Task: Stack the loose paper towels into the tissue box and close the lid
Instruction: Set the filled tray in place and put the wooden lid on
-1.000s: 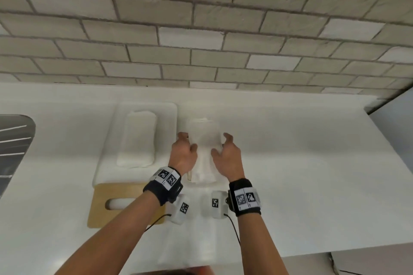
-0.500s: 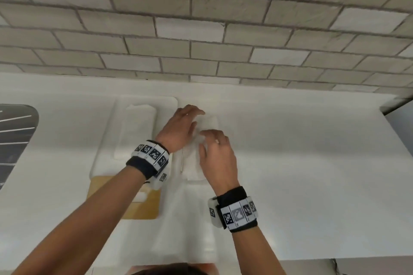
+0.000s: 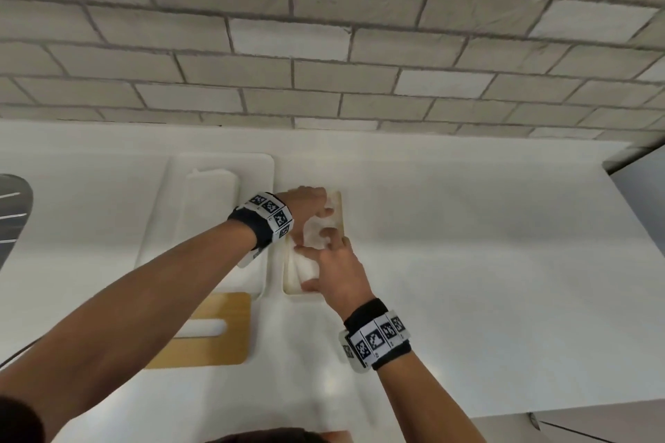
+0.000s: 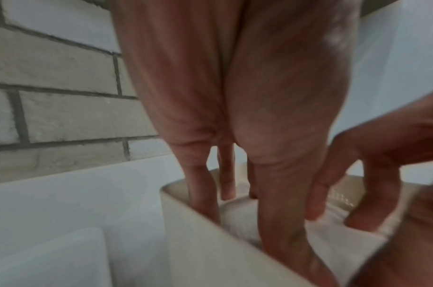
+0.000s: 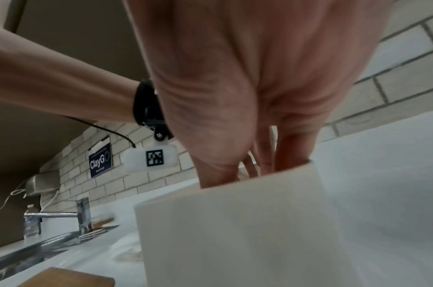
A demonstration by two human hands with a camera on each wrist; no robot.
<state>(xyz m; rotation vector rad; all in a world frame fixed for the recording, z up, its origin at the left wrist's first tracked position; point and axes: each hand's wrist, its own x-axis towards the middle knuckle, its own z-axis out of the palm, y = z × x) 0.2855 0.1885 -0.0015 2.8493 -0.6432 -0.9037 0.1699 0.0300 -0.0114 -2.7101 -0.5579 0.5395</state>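
Both hands are down inside the open tissue box [image 3: 339, 207], which stands on the white counter [image 3: 467, 244] just right of a white tray [image 3: 216, 164]. The left hand [image 3: 306, 207] reaches in at the far end of the box. In the left wrist view its fingers [image 4: 203, 194] run nearly straight down along the inner wall, their tips against the stack of paper towels [image 4: 237, 215] lying in the box; they press rather than curl round anything. The right hand [image 3: 336, 271] covers the near end. Its fingers [image 4: 316, 198] are spread and only slightly bent, tips pushing down on the white towels [image 3: 313, 232] between the two hands. In the right wrist view the right hand's fingertips drop behind the box wall [image 5: 235, 223] and cannot be seen, so how they lie there I cannot tell from that view.

A second folded pile of towels [image 3: 210, 198] lies on the tray, apart from both hands. The wooden lid [image 3: 212, 331], with its slot facing up, lies flat on the counter at the near end of the tray, left of the box, untouched. A sink [image 3: 12, 212] shows at the left edge, and a brick wall [image 3: 324, 47] backs the counter.
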